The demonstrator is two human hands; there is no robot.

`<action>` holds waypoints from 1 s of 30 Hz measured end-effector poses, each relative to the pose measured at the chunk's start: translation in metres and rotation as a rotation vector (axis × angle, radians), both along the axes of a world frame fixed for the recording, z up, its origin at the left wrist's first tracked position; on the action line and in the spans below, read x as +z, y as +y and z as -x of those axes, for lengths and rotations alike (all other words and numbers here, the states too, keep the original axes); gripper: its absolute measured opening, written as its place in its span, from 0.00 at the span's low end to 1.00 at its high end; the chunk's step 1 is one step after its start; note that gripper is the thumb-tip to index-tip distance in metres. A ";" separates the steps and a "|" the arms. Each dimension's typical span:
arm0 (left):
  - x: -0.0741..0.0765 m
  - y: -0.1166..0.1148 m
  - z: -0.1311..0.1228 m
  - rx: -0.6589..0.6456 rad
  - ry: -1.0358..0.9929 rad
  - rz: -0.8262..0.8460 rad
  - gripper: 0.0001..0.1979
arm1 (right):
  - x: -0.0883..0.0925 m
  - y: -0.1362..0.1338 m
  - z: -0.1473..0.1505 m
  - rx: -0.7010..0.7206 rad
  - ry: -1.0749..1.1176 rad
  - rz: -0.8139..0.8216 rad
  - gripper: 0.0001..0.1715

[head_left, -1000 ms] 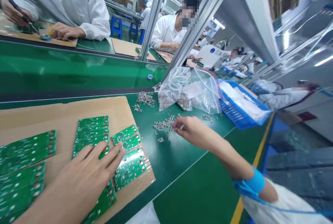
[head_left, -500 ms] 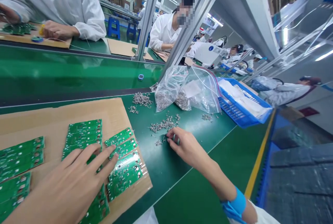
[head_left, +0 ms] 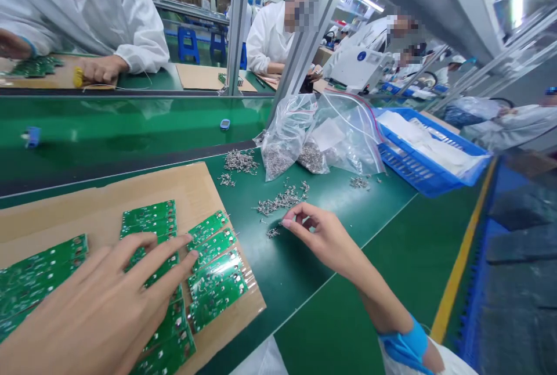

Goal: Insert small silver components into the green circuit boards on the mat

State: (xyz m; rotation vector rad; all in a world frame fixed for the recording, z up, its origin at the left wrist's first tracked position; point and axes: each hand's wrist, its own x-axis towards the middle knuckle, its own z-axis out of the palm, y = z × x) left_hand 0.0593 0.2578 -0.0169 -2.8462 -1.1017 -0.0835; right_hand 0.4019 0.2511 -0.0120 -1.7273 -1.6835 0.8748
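My left hand (head_left: 117, 288) is spread over green circuit boards (head_left: 150, 215), its index and middle fingertips touching the left edge of the right-hand board group (head_left: 217, 276). These boards lie on a sheet of brown cardboard (head_left: 104, 192). Thumb and index finger of my right hand (head_left: 319, 233) are pinched together just above the green table, apparently on a tiny metal part. Right beside those fingertips is a little cluster of small silvery parts with thin leads (head_left: 273, 233). A larger scatter of the same parts (head_left: 282, 199) lies just behind.
Another heap of metal parts (head_left: 241, 160) lies near the back rail. Clear plastic bags (head_left: 313, 157) holding more parts stand beside a blue basket (head_left: 409, 169) with white sheets. A metal post (head_left: 300, 38) rises behind them. Across the green channel, co-workers in white coats (head_left: 139, 21) sit.
My view has shifted slightly, so boards and basket appear further right. The right fingertips have lifted slightly from the small cluster, still pinched. My left hand stays on the boards.
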 end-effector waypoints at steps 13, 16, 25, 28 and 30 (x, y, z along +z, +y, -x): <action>0.051 0.032 -0.107 0.032 -0.352 0.450 0.10 | -0.016 0.005 0.034 -0.015 1.016 0.108 0.14; 0.053 0.037 -0.117 0.113 -0.429 0.600 0.06 | -0.020 0.004 0.042 0.035 1.115 0.132 0.14; 0.051 0.033 -0.109 0.164 -0.454 0.745 0.06 | -0.033 0.000 0.042 0.143 1.311 0.307 0.18; 0.048 0.033 -0.109 0.234 -0.482 0.833 0.07 | -0.034 -0.003 0.041 0.150 1.340 0.303 0.19; 0.046 0.034 -0.109 0.268 -0.510 0.867 0.08 | -0.033 -0.004 0.041 0.156 1.342 0.292 0.19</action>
